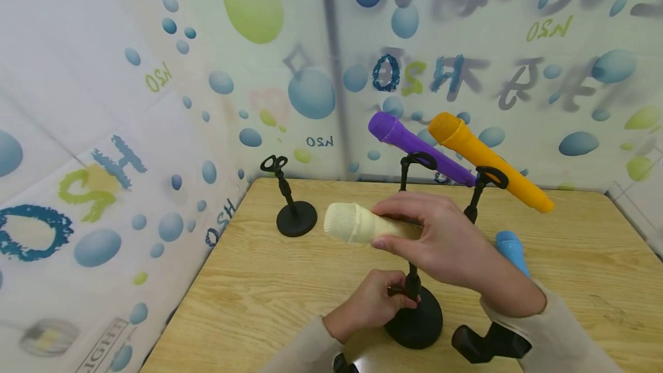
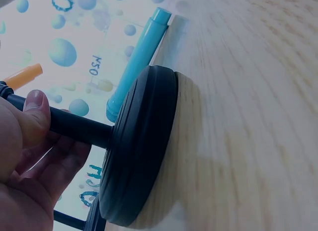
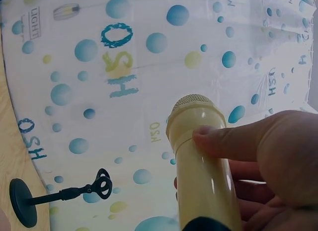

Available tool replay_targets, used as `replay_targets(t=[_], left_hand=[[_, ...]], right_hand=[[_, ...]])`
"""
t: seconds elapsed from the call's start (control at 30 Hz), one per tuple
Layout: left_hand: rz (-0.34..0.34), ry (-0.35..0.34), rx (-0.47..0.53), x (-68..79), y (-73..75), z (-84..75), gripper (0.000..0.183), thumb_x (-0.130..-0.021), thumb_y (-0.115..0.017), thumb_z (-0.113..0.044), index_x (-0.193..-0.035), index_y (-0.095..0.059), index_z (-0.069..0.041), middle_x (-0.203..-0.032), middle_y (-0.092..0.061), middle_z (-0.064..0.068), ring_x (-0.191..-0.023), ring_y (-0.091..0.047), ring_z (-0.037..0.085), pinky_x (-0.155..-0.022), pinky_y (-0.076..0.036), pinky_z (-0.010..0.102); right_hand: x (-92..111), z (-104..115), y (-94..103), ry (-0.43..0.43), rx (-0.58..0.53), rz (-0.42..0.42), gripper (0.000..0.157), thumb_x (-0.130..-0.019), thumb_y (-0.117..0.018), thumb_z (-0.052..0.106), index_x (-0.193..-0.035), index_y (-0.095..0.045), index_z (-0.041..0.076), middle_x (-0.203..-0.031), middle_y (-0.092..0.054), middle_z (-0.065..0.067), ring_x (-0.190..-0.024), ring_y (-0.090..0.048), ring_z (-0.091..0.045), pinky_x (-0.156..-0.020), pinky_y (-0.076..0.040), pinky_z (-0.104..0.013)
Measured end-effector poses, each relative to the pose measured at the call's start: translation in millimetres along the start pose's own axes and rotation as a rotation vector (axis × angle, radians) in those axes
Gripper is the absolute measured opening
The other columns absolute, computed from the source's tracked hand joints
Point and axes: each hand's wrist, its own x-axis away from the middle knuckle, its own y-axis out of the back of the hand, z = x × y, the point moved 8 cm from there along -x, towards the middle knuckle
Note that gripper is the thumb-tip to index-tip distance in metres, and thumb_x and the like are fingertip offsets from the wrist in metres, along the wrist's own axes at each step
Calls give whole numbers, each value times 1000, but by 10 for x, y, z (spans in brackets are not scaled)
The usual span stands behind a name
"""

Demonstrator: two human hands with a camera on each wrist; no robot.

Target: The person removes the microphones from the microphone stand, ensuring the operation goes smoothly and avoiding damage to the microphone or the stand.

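My right hand (image 1: 440,240) grips a cream-coloured microphone (image 1: 344,223) by its handle, the mesh head pointing left. In the right wrist view the thumb presses along the microphone (image 3: 203,161); a black piece shows at its lower end, and I cannot tell whether that is a clip. Below it, my left hand (image 1: 374,303) holds the post of a black microphone stand (image 1: 416,324) whose round base is on the table. The left wrist view shows fingers and thumb around that stand's post (image 2: 79,126). The stand's top is hidden behind my right hand.
Behind my hands, a purple microphone (image 1: 414,143) and an orange microphone (image 1: 492,160) rest tilted in black stands. A light blue microphone (image 1: 511,251) is to the right of my right hand. At the back left stands a bare black stand (image 1: 296,217) on the wooden table (image 1: 248,292).
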Motion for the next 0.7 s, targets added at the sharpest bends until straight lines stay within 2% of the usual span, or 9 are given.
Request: replay_targets(t=[0.27,0.5,0.7], left_hand=[[6,-31,-87,-28,2,-9,10,-94,-74,12,-99,-74,4,-102,-82,20,-91,-73,-3,-87,-60,18],[13,-39,-108,-39,2,-23,9,-94,-76,9,-99,-75,2,-101,-82,18,-95,-79,12,-89,-59,17],[23,-42,-119,-36,-6,-35,6,-94,-78,6,-98,-76,1,-99,-82,19,-95,-77,8,-91,-56,16]], right_hand=[[-25,47,-3,-4,10,7,29,-93,-87,20,-120,-80,15,-116,-79,1,-94,-71,-9,-79,-62,-27],[-57,82,-9,11,15,3,29,-92,-88,19,-120,-80,14,-119,-79,-1,-97,-72,-11,-81,-63,-27],[-95,113,-30,-3,10,9,29,-92,-89,20,-118,-81,14,-121,-79,-3,-99,-73,-14,-82,-63,-27]])
